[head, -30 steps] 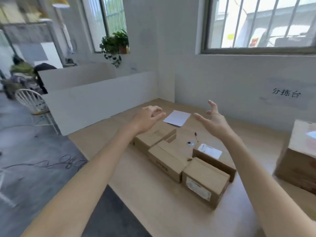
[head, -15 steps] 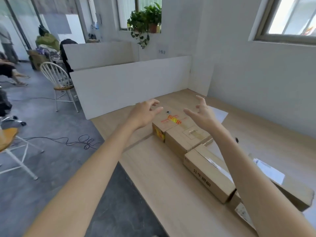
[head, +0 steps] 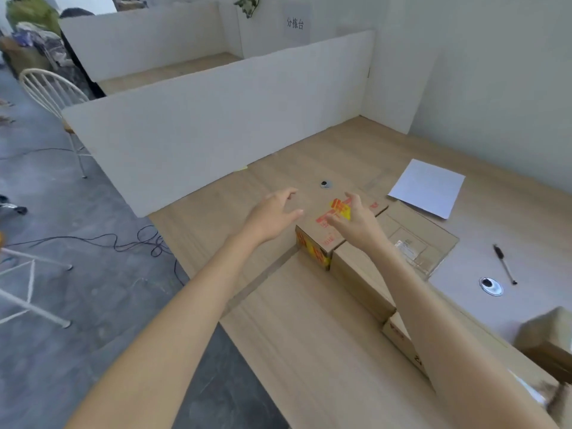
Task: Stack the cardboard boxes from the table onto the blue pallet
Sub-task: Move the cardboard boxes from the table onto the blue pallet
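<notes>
A row of cardboard boxes lies on the wooden table [head: 309, 335]. The farthest is a small box with red and yellow print [head: 315, 243]. Beside it sits a plain brown box [head: 365, 280] bearing a clear label pouch, then another box [head: 399, 335] half hidden by my right forearm. My left hand [head: 272, 216] hovers just left of the printed box, fingers spread, holding nothing. My right hand [head: 356, 221] hovers over that box's top with fingers loosely bent, holding nothing. The blue pallet is out of view.
A white paper sheet [head: 428, 187] and a pen [head: 504, 263] lie on the table to the right, near two round cable grommets [head: 490, 286]. A white partition [head: 216, 119] bounds the table's far side. Another blurred box [head: 548, 345] sits at right. Chairs and cables occupy the floor at left.
The view has swung left and down, towards the printed box. Both hands have come closer to that box, one on each side; neither has taken hold of anything.
</notes>
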Demonstrator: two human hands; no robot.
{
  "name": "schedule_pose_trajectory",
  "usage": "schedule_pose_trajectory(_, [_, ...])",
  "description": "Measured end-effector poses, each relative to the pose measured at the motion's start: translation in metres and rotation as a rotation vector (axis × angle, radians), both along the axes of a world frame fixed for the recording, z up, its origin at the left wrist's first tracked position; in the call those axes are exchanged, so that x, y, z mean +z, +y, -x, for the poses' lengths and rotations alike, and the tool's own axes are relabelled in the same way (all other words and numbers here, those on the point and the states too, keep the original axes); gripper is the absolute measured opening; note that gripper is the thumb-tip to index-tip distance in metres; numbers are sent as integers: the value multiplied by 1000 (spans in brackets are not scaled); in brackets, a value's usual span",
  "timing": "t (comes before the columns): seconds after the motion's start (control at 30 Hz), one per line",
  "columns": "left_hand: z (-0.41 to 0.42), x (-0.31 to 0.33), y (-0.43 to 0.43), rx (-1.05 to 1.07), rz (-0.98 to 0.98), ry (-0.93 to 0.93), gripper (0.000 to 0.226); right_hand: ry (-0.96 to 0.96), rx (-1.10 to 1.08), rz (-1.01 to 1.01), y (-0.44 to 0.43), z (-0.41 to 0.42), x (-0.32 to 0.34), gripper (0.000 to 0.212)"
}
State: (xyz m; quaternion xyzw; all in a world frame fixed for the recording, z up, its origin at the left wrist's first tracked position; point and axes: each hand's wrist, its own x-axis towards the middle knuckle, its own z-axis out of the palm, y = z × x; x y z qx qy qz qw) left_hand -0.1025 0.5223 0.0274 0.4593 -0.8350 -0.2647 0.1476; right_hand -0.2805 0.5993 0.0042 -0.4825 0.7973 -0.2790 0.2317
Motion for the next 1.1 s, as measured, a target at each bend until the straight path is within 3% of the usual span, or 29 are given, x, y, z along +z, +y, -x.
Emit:
schedule_pose_trajectory(0.27, [32, -82, -71, -203, -127, -261, 91, 234, -39, -141, -22, -12, -100, 86])
schedule_pose_trajectory(0.47, [53, -144, -116, -359, -154, -381, 111, 318, -150, -212, -46, -9, -139, 91])
schedule_pose_trajectory(0.63, [78, -178, -141, -484, -200, -307, 120, 348, -220, -261, -62, -10, -159, 95])
schedule_pose_trajectory(0.83, [89, -210, -162, -698, -192, -233, 113, 436, -294, -311, -72, -12, -177, 103])
schedule_pose_trajectory(1.1, [82, -226, -182, -717, -268, -78, 111, 475, -347, -334, -88, -15, -183, 108])
